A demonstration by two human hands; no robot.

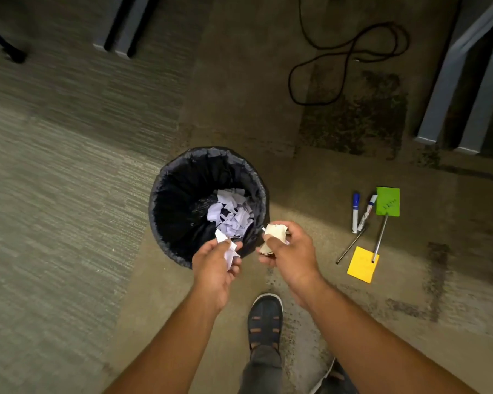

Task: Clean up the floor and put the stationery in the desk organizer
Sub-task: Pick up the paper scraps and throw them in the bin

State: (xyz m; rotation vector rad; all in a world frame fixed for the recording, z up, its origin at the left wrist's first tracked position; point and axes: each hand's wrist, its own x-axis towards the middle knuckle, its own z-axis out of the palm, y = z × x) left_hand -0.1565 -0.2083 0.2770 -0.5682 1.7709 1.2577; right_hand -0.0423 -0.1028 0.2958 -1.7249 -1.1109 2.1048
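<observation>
Because both hands stand over the near rim of the waste bin (165, 177), the torn paper they carry can fall straight into it. From the head camera, the left hand (215, 265) is at about 6 o'clock of the bin; its fingers are curled around a white paper scrap (228, 247), with the scrap's free end already over the opening. The right hand (288, 255) is at about 5 o'clock of the bin, just outside the rim, and it is closed on a crumpled cream paper piece (275, 234). I judge that this piece needs to come a little toward 9 o'clock before release, or it may drop on the floor. Inside the bin, on its black liner, a heap of white paper shreds (231, 213) lies toward the side near the hands.

The stationery is not yet collected. It lies on the floor at 3 o'clock of the bin, well apart from it: two whiteboard markers (355, 211) side by side, a green sticky note (388, 201), a yellow sticky note (362, 264), and two thin pens (379, 238), one of them with its end on the yellow note. No desk organizer is visible.

The floor is carpet (54, 180), grey-green and striped at 9 o'clock, brown and stained at 3 o'clock. A black cable (345, 56) is looped at 1 o'clock, grey furniture legs (453, 78) stand at 12 and 2 o'clock, and one sandalled foot (265, 319) is at 6 o'clock.
</observation>
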